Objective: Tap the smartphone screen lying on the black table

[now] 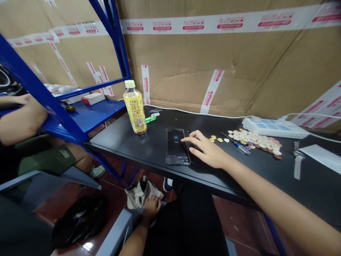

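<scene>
Desk [149, 147] surroundings, bystander items only.
Yellow drink bottle [135, 107] upright on black desk, small green tube [150, 118] just behind it. Pile of pale round discs [254, 140] right of centre, white power strip [275, 127] beyond, near cardboard wall [239, 71]. Blue shelf [87, 115] at left holds a red-and-white box [93, 98]. Another person's arm [21, 119] beside the shelf.

Layout of table [149, 149], shelf and floor.

On the table: phone [177, 146] near the front edge, right hand [206, 151] just right of it, fingertip on the screen; bottle [135, 107] upright to the left and behind; pile of small discs [255, 140] to the right, power strip [274, 127] behind that. Shelf rack [82, 115] left of the table. Below the table, left hand [151, 207] beside a bag [140, 195].
</scene>
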`<state>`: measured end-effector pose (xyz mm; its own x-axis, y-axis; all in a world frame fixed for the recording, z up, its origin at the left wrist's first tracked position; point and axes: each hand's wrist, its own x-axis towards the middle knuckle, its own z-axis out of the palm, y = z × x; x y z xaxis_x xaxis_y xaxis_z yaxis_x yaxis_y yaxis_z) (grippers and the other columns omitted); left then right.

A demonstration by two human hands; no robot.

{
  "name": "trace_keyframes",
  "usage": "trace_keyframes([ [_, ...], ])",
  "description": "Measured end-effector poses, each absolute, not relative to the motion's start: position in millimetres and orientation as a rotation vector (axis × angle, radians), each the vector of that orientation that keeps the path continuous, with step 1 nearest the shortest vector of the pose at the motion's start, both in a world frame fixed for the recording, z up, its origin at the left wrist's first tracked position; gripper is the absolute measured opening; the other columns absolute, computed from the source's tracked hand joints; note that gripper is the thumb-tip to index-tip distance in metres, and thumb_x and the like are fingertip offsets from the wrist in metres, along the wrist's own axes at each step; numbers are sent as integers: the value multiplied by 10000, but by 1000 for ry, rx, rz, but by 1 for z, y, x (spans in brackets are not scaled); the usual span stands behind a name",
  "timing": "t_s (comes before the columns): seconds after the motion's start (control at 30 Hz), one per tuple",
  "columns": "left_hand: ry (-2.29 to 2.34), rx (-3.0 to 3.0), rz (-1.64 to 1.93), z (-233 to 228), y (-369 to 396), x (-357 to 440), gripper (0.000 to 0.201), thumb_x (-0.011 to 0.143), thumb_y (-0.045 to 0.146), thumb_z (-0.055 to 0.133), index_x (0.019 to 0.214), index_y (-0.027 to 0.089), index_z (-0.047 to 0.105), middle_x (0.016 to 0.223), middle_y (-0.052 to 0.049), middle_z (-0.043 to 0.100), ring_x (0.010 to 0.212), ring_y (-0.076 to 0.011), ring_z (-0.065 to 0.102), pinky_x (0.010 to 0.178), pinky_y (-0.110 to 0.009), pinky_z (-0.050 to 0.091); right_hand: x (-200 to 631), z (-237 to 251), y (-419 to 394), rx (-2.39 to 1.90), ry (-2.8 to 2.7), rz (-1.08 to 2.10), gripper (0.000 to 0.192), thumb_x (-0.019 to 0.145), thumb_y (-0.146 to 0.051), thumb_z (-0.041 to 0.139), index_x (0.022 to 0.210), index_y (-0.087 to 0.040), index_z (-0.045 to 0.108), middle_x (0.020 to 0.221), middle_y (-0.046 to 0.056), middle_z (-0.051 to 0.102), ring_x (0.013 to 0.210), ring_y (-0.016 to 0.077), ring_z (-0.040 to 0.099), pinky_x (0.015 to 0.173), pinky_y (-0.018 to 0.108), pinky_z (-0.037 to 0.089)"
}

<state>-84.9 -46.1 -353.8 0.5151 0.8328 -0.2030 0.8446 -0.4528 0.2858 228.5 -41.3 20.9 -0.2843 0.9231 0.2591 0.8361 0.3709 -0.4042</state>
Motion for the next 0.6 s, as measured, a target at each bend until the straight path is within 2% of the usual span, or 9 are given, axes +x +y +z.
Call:
trace_keyframes([
  [0.37, 1392, 2409, -49, -351, -47, -85, 325, 935, 250, 327, 967, 211, 648, 1036, -65, 656, 1069, -237, 573, 945, -379, 388, 231, 23, -42, -1467, -2168, 231, 325, 982, -315, 397, 1267, -256, 540, 1161, 79, 466, 988, 210, 542, 896, 396, 453],
  [0.6, 1387, 2413, -49, -351, -47, -85, 312, 933, 251, 333, 968, 222, 642, 1040, -56, 653, 1066, -225, 573, 947, -358, 386, 230, 24, -44, -1326, -2229, 326, 279, 969, -316, 442, 1199, -250, 586, 1130, 77, 470, 1008, 203, 542, 935, 377, 438],
])
